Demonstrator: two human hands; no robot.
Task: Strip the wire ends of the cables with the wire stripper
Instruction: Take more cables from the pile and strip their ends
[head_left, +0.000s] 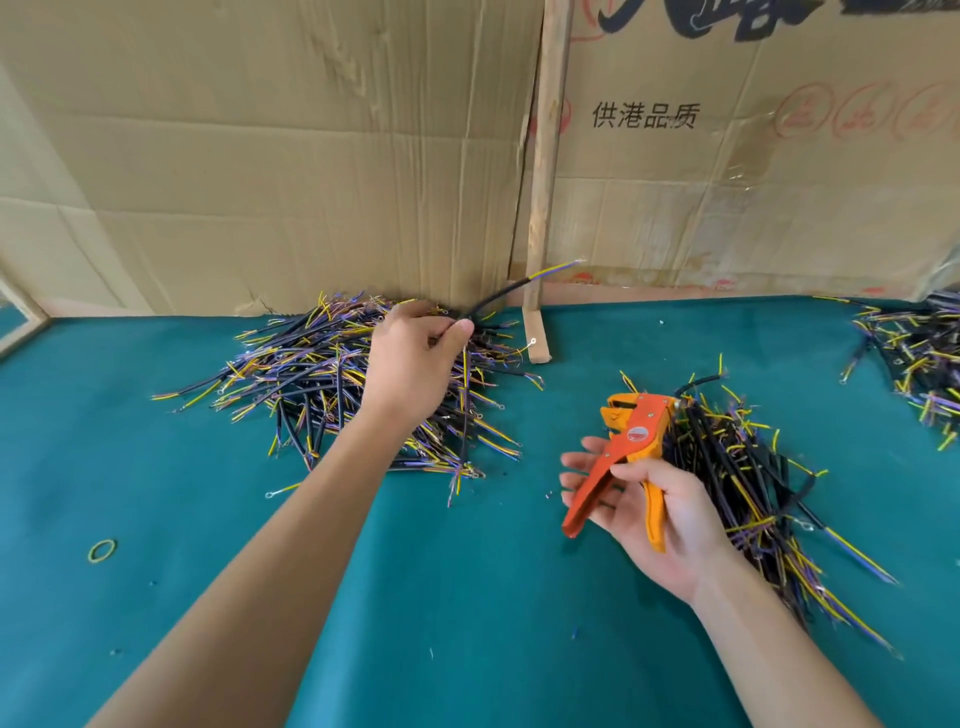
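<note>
My left hand (413, 358) reaches over the big pile of black cables (332, 379) at the back of the green table and pinches one black cable (501, 296). Its yellow and purple wire ends point up to the right. My right hand (654, 514) lies palm up near the table's middle and holds the orange and yellow wire stripper (626, 447) with thumb across its handles, the jaws pointing away from me. The stripper's handles are spread apart. A second pile of cables (748, 478) lies just right of that hand.
A cardboard wall (291, 156) and an upright wooden stick (543, 176) close off the table's back. A third cable pile (919, 358) sits at the far right edge. A yellow rubber band (102, 551) lies at the left on the green table (441, 597), with small wire scraps around.
</note>
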